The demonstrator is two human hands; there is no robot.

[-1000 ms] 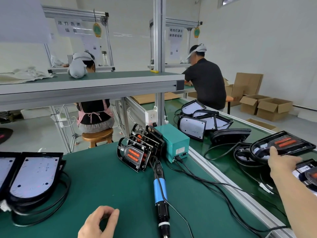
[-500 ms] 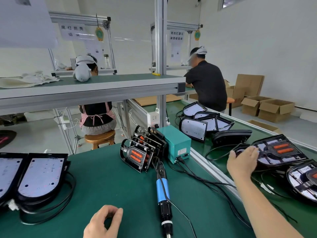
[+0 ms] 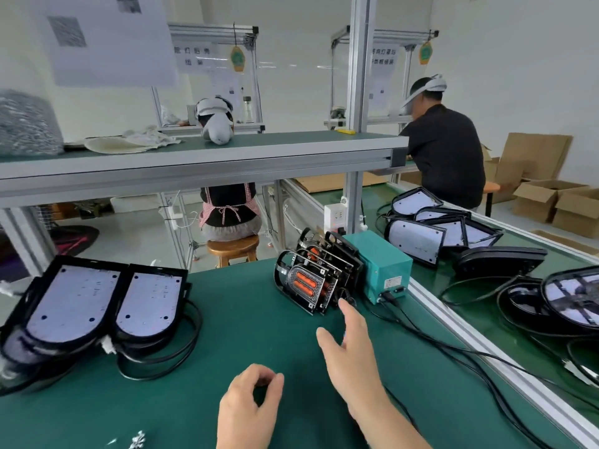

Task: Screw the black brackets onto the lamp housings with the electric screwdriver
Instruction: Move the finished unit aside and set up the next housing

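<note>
A stack of black brackets (image 3: 304, 283) with orange inserts stands on edge against a teal power box (image 3: 385, 267). Two lamp housings (image 3: 74, 306) lie flat on the green mat at the left, with black cables coiled under them. My right hand (image 3: 350, 351) hovers open in the middle of the mat, its straight fingers pointing at the brackets and close to them. It covers the spot where the electric screwdriver lay, and the tool is hidden. My left hand (image 3: 249, 406) rests near the front edge with thumb and fingers curled into a ring; nothing shows inside it.
More lamp housings (image 3: 415, 238) and cables lie on the conveyor (image 3: 453, 319) to the right. Loose screws (image 3: 137, 440) sit at the front left. Black cords run from the power box across the mat. Two people sit with their backs turned beyond the shelf (image 3: 194, 157).
My right hand has left the lamp housings on the conveyor and swung left over the mat, above the screwdriver's place. My left hand has stayed curled in place.
</note>
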